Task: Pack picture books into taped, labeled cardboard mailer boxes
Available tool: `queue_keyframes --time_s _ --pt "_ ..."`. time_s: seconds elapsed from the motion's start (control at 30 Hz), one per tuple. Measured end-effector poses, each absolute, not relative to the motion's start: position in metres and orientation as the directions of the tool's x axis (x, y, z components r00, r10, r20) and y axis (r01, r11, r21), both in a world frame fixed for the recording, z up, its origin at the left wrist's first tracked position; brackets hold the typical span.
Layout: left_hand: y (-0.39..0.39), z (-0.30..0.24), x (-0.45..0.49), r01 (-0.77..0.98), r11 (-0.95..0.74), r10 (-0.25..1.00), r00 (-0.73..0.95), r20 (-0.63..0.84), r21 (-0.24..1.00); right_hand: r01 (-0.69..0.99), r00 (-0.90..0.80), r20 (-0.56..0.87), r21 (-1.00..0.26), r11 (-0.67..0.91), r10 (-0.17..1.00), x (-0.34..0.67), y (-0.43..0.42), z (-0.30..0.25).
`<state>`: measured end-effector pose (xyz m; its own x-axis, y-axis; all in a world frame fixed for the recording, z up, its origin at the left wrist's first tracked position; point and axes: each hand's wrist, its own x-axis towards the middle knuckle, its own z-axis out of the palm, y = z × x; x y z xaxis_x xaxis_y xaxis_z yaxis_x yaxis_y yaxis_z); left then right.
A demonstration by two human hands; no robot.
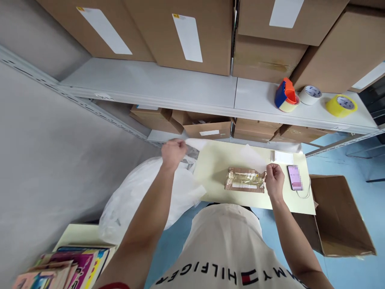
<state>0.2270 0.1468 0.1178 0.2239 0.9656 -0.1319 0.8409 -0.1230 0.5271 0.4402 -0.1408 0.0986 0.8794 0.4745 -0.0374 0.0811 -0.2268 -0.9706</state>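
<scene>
My left hand [174, 153] is raised over the table's left end, fingers pinched together at the edge of a thin white sheet [197, 143]. On the right, my right hand [274, 177] is also closed, at the lower corner of a second thin, translucent white sheet [253, 157]. Between the hands, nearer the right one, a flat piece of brown cardboard [230, 185] lies on the cream table [210, 176]. A shiny, clear-wrapped yellowish item [245, 178] is on top of the cardboard; what it is cannot be made out.
A phone [294, 178] with a cable and a white card [283, 157] lie at the table's right. A large white plastic bag [132, 196] bulges at left. An open carton [343, 216] stands right. Tape rolls [341, 105] and a tape dispenser [286, 96] sit on the shelf [192, 86].
</scene>
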Motion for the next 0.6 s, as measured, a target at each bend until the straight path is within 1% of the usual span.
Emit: queue_keyframes --time_s 0.03,0.1,0.17,0.23,0.27,0.3,0.33,0.4,0.43,0.5,0.57,0.6 --pt "0.153 0.120 0.225 0.846 -0.115 0.981 0.180 -0.075 0.521 0.065 0.888 -0.045 -0.973 -0.222 0.457 0.440 -0.140 0.098" --pt "0.159 0.124 0.223 0.833 -0.072 0.996 0.089 -0.003 0.548 0.010 0.904 -0.080 -0.978 -0.208 0.421 0.437 -0.138 0.098" --pt "0.156 0.127 0.226 0.814 -0.018 1.000 0.005 0.023 0.581 -0.028 0.902 -0.098 -0.985 -0.170 0.421 0.434 -0.137 0.098" --pt "0.141 0.127 0.232 0.796 -0.025 0.999 0.008 0.032 0.605 -0.056 0.894 -0.111 -0.989 -0.138 0.433 0.430 -0.136 0.099" --pt "0.129 0.127 0.237 0.777 -0.076 0.997 0.070 0.035 0.625 -0.068 0.888 -0.118 -0.989 -0.129 0.444 0.428 -0.136 0.099" --pt "0.114 0.126 0.243 0.742 -0.156 0.985 0.169 0.043 0.652 -0.079 0.881 -0.127 -0.989 -0.123 0.457 0.426 -0.136 0.100" --pt "0.098 0.125 0.249 0.677 -0.260 0.951 0.303 0.061 0.689 -0.090 0.871 -0.136 -0.989 -0.119 0.472 0.424 -0.136 0.101" --pt "0.060 0.122 0.263 0.459 -0.465 0.794 0.594 0.128 0.757 -0.125 0.848 -0.164 -0.986 -0.109 0.504 0.421 -0.136 0.103" --pt "0.042 0.119 0.271 0.363 -0.521 0.706 0.692 0.151 0.772 -0.150 0.836 -0.181 -0.983 -0.101 0.518 0.419 -0.135 0.104" --pt "0.007 0.114 0.285 0.241 -0.552 0.583 0.796 0.163 0.799 -0.197 0.814 -0.211 -0.977 -0.085 0.541 0.415 -0.135 0.105" --pt "-0.018 0.108 0.297 0.169 -0.558 0.551 0.807 0.211 0.813 -0.219 0.799 -0.222 -0.973 -0.073 0.559 0.410 -0.135 0.107" --pt "-0.027 0.105 0.302 0.148 -0.563 0.555 0.797 0.239 0.813 -0.227 0.791 -0.225 -0.972 -0.068 0.569 0.408 -0.135 0.107"
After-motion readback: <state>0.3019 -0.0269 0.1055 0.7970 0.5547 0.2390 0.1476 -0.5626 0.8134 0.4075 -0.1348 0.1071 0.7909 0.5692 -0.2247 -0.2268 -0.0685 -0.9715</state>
